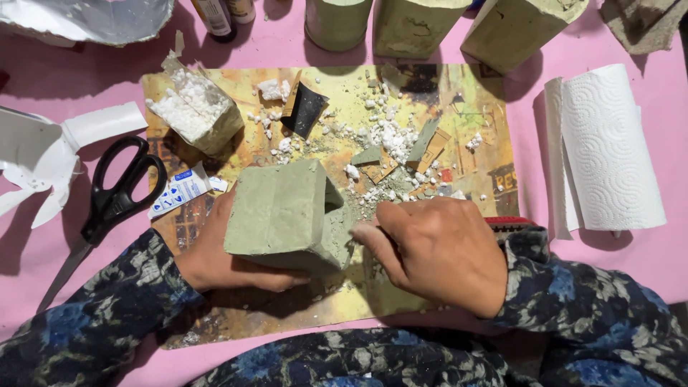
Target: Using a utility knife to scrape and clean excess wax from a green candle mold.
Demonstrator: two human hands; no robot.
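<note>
Green block [283,215], matte and box-shaped, sits at the near middle of a printed yellow-brown mat [459,136] on the pink table [602,251]. Its right end looks hollowed or notched; contents of the opening cannot be made out.

Left hand [215,258] is curled under and around the block's near-left side, holding it. Right hand [437,251] is closed narrow, fingertips [365,233] pressed at the block's right end; whether a small tool sits inside the grip cannot be told.

White crumbs [390,136] of foam and some torn card scraps litter the mat's middle and right. A second block [197,111], foam-white on top with a greenish side, lies at the mat's far-left corner. A dark folded scrap [304,107] lies beside it.

Black scissors [107,208] lie off the mat's left edge, a small white-and-blue tube [183,190] just beside them. Cut white plastic [36,154] sits further left. Paper towel roll [609,147], embossed, lies to the right, well apart from the hands. Three green pieces [416,25] stand along the far edge.

Open pink surface shows right of the mat, near the roll.
</note>
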